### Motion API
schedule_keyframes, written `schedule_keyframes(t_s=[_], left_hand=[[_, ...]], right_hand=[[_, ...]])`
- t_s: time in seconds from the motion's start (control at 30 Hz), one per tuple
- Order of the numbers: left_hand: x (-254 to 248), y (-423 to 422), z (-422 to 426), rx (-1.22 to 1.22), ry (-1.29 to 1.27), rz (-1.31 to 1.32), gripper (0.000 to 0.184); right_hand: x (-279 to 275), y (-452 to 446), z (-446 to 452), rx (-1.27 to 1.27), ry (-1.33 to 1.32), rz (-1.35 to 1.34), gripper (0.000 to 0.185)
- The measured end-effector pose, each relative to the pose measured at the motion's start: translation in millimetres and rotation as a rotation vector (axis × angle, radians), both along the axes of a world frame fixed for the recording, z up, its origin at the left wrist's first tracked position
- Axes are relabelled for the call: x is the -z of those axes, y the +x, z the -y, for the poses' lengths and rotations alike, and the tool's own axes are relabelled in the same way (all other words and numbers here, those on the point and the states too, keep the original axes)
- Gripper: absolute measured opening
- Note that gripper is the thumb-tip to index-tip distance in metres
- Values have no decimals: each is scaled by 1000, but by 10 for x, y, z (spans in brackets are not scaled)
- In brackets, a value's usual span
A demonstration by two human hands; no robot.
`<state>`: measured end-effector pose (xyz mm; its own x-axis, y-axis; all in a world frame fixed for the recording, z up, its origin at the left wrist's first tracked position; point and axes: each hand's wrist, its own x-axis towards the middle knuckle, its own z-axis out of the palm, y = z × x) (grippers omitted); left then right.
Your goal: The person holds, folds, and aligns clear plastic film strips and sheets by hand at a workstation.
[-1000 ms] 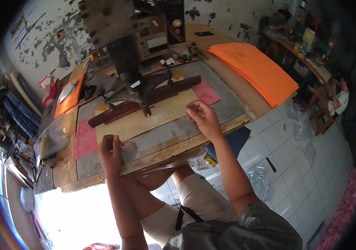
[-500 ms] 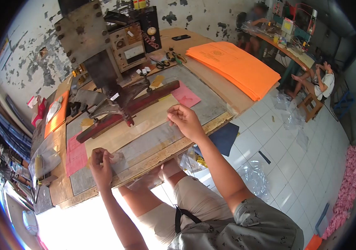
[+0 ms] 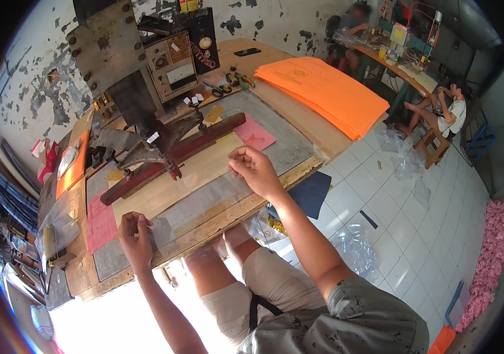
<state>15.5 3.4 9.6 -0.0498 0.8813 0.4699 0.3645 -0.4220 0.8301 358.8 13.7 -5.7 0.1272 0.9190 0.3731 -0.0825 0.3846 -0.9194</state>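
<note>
My left hand (image 3: 135,237) is closed in a pinch at the near left edge of the work board. Its fingers are on a clear plastic sheet (image 3: 162,232), faint against the grey board. Over the board's right half, my right hand (image 3: 253,169) also pinches, seemingly at the same sheet's far right edge, though the film is hard to see there. Just beyond my hands, the dark red bar (image 3: 205,131) of a press (image 3: 156,133) spans a pale yellow strip (image 3: 199,171). Pink sheets (image 3: 101,224) stick out at both ends of the bar.
A stack of orange printed sheets (image 3: 323,97) lies to the right on the table. Scissors (image 3: 221,91) and a phone (image 3: 247,52) are farther back. Crumpled clear plastic (image 3: 352,251) litters the tiled floor. Two people sit near another workbench (image 3: 402,69) at back right.
The view has shifted slightly, sliding the scene left. Both hands keep their pinch and almost the same place over the board. My left leg has moved in toward the right leg.
</note>
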Motion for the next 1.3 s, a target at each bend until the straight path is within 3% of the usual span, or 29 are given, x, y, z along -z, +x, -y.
schedule_keyframes(t_s=[0.5,1.0,1.27,1.3], left_hand=[[2,-2,-12,9,13,23,16],[-74,45,46,-54,-19,8,9],[-131,18,58,-82,-95,-25,17],[-121,20,57,-100,-96,-44,24]], right_hand=[[-24,-5,27,22,-3,21,19],[-14,-20,29,67,-31,30,13],[-77,-50,45,56,16,-10,27],[-91,-53,52,56,20,-1,28]])
